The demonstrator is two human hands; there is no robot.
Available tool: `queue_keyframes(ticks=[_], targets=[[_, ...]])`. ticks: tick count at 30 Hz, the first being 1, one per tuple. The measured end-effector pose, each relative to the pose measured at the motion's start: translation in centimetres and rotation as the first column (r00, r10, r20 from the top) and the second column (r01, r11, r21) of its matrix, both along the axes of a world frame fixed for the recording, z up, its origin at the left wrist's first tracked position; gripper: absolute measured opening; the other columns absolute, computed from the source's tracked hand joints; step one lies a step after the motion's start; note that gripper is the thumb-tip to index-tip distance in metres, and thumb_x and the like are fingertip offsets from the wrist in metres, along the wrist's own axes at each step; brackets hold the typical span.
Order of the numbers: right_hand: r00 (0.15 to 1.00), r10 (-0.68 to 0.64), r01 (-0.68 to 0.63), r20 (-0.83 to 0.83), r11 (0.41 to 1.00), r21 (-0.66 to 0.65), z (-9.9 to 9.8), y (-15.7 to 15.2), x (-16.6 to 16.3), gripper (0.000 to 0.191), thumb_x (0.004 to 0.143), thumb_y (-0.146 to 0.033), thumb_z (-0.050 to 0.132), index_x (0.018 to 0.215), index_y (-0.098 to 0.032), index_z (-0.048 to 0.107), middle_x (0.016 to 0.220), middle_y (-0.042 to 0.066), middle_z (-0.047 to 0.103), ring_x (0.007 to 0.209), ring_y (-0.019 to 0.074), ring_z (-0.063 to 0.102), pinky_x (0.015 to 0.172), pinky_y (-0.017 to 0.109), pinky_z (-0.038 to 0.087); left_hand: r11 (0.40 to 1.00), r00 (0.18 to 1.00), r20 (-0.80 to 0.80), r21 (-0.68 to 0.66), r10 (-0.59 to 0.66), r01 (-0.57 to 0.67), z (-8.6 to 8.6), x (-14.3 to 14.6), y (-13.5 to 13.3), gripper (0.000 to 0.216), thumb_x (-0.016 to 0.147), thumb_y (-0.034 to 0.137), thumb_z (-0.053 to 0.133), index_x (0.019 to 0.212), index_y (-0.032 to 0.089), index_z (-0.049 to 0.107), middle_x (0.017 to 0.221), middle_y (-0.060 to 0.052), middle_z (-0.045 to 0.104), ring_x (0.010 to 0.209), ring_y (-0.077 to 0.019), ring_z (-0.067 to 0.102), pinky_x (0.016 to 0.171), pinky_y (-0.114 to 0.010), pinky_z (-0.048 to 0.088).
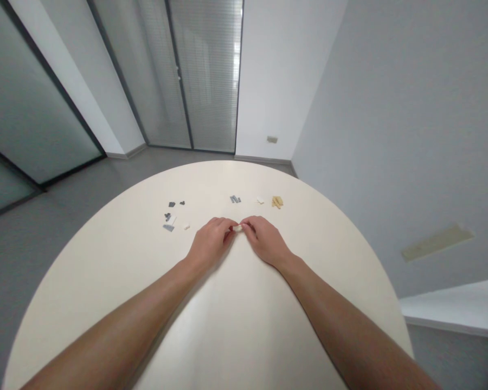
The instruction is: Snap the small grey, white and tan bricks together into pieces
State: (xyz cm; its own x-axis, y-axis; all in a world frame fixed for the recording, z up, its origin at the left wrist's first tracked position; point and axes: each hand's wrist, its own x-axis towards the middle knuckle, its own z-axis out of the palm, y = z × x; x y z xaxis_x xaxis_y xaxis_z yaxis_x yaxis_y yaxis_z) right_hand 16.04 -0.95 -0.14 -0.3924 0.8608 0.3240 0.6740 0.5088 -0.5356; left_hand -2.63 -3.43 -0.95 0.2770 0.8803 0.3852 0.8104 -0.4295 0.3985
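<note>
Pinching together well in from the far edge of the round white surface [236, 325], both hands in the head view met at a small pale piece [237, 228]: the left hand [212, 239] was nearly closed on one end of it, the right hand [265, 241] nearly closed on the other; finer detail was too small to tell. Toward the left edge lay a cream bit [186, 227], a flat grey piece [168, 228], a white piece [172, 220] and several dark pieces [171, 205]. Between the hands and the far edge sat grey strips [235, 199], then a white scrap [261, 201] and a cluster of tan pieces [277, 202]. These formed a loose band beyond and left of the hands. Nearer, a broad stretch of surface opened between the forearms [146, 303], with more room outward to the left and right edges. Glass panels [205, 70] stood past the far edge; a grey wall [382, 124] rose beyond the right.
</note>
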Motion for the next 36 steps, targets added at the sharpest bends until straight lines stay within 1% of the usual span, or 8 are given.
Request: queue_keyframes(ticks=[5, 9, 14, 24, 36], targets=[[0.998, 0.042, -0.042, -0.054, 0.999, 0.01, -0.09, -0.04, 0.1, 0.017, 0.1, -0.024, 0.051, 0.107, -0.021, 0.066, 0.105, 0.005, 0.071, 0.098, 0.0184, 0.063, 0.087, 0.032, 0.047, 0.999, 0.999, -0.022, 0.031, 0.044, -0.043, 0.04, -0.25, 0.13, 0.019, 0.097, 0.022, 0.051, 0.108, 0.022, 0.067, 0.106, -0.005, 0.072, 0.1, -0.0234, 0.065, 0.086, -0.038, 0.053], [0.998, 0.049, -0.048, -0.047, 0.999, 0.022, -0.2, -0.01, 0.18, 0.017, 0.098, -0.023, 0.055, 0.111, -0.021, 0.065, 0.108, 0.006, 0.071, 0.101, 0.0185, 0.063, 0.09, 0.032, 0.048, 0.998, 0.999, -0.01, 0.035, 0.053, -0.053, 0.08, -0.28, 0.16, 0.022, 0.099, 0.025, 0.049, 0.109, 0.022, 0.067, 0.107, -0.006, 0.073, 0.101, -0.0235, 0.065, 0.086, -0.038, 0.054], [0.999, 0.037, -0.036, -0.024, 0.999, 0.014, -0.12, 0.06, 0.12, 0.016, 0.099, -0.024, 0.054, 0.109, -0.021, 0.066, 0.108, 0.006, 0.071, 0.102, 0.0192, 0.063, 0.09, 0.033, 0.048, 0.998, 0.999, -0.003, 0.038, 0.045, -0.045, 0.03, -0.26, 0.19, 0.024, 0.1, 0.027, 0.047, 0.111, 0.022, 0.068, 0.108, -0.005, 0.073, 0.102, -0.0233, 0.066, 0.088, -0.039, 0.054], [1.0, 0.013, -0.013, -0.011, 1.0, -0.026, 0.36, -0.19, 0.1, 0.014, 0.1, -0.027, 0.055, 0.103, -0.021, 0.067, 0.104, 0.004, 0.072, 0.097, 0.0192, 0.065, 0.085, 0.032, 0.047, 0.999, 0.999, -0.018, 0.025, 0.049, -0.049, -0.15, -0.39, 0.26, 0.026, 0.099, 0.023, 0.05, 0.117, 0.022, 0.068, 0.113, -0.005, 0.073, 0.106, -0.0238, 0.066, 0.089, -0.039, 0.054], [1.0, 0.023, -0.024, -0.01, 0.999, -0.044, 0.5, -0.18, 0.08, 0.018, 0.101, -0.029, 0.053, 0.103, -0.021, 0.069, 0.104, 0.005, 0.073, 0.099, 0.0198, 0.064, 0.088, 0.033, 0.046, 0.998, 0.999, -0.014, -0.016, 0.052, -0.052, 0.16, -0.33, 0.18, 0.024, 0.099, 0.025, 0.049, 0.112, 0.024, 0.069, 0.109, -0.004, 0.074, 0.103, -0.0228, 0.067, 0.086, -0.036, 0.053]])
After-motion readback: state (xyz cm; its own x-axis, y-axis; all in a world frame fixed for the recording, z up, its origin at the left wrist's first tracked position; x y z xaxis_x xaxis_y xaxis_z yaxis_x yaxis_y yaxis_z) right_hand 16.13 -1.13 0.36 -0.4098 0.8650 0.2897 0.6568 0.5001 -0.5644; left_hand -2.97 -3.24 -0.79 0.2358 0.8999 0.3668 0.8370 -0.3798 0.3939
